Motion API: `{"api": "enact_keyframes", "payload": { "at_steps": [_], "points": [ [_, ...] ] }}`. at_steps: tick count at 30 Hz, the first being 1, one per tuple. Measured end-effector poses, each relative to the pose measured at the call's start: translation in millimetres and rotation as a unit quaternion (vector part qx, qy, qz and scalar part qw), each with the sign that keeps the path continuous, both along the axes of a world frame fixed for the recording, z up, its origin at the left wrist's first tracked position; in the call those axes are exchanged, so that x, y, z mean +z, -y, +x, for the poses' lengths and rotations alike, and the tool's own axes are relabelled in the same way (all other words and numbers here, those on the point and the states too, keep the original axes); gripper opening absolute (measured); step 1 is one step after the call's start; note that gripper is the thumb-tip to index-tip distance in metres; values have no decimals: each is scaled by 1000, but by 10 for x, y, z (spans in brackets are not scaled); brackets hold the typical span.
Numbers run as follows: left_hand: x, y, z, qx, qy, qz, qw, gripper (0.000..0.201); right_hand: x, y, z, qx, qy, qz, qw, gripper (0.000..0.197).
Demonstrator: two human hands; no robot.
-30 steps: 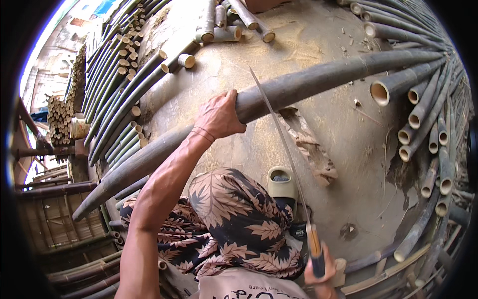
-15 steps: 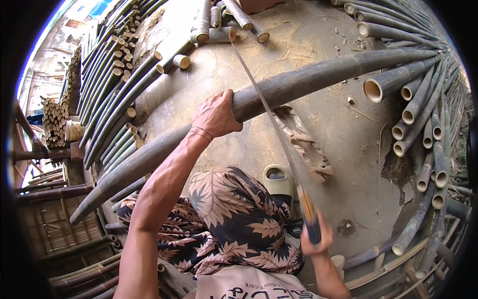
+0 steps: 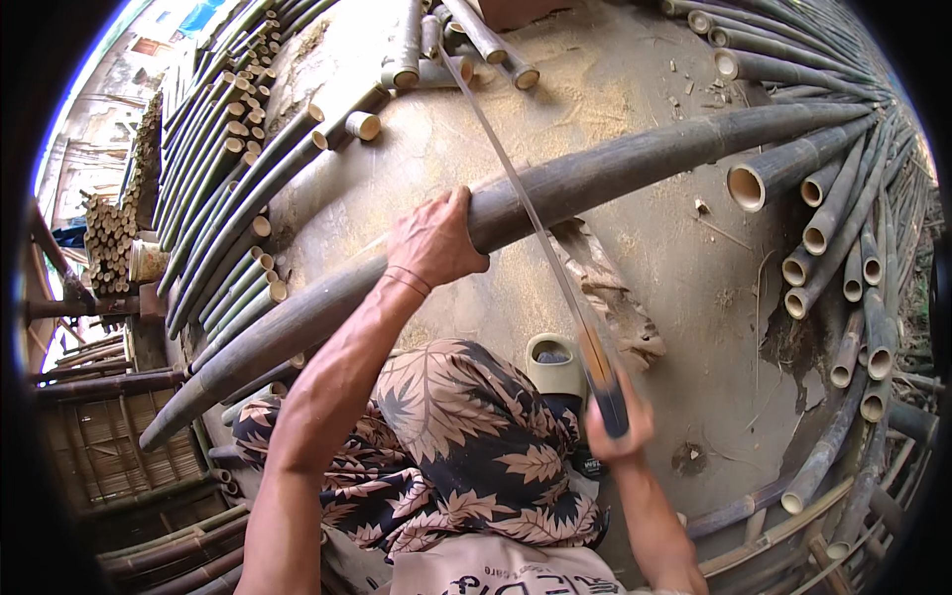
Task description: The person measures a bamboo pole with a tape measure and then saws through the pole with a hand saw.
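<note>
A long, thick, dark bamboo pole (image 3: pixel 635 164) slants across the view from lower left to upper right. My left hand (image 3: pixel 432 238) is closed around it near the middle. Just right of that hand, the thin blade of a handsaw (image 3: pixel 501 154) lies across the pole. My right hand (image 3: pixel 620 421) grips the saw's dark and orange handle, somewhat blurred. A weathered piece of wood (image 3: pixel 600 283) lies on the ground beneath the pole, beside the blade.
Cut green bamboo lengths (image 3: pixel 223 198) are stacked at left. Several dark bamboo poles (image 3: pixel 833 203) fan out along the right side. Short bamboo pieces (image 3: pixel 407 64) lie near the blade tip. A pale clog (image 3: pixel 551 365) shows by my knee; sawdust (image 3: pixel 585 84) covers the ground.
My right hand has pushed the saw forward, up and slightly left, so its tip reaches farther past the pole. My left hand keeps its hold on the pole, almost unmoved.
</note>
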State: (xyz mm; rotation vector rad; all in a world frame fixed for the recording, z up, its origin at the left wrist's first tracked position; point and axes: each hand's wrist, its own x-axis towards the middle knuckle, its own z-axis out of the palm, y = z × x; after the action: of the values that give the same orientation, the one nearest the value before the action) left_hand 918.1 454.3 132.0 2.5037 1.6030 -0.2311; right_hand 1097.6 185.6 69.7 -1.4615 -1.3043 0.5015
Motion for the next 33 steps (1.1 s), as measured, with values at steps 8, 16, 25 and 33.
{"api": "enact_keyframes", "payload": {
  "at_steps": [8,16,25,33],
  "points": [
    [293,-116,-161,-1,12,-31,999,66,461,947,-17,-8,68,-127,990,47],
    [131,-173,102,21,-11,-23,999,70,213,-1150,-82,22,-93,11,995,49],
    [228,-239,-127,22,4,-21,1000,73,369,299,63,22,0,-52,998,44],
    [323,-149,-95,11,23,-36,999,70,298,-290,-112,-12,-26,-6,1000,49]
  ]
}}
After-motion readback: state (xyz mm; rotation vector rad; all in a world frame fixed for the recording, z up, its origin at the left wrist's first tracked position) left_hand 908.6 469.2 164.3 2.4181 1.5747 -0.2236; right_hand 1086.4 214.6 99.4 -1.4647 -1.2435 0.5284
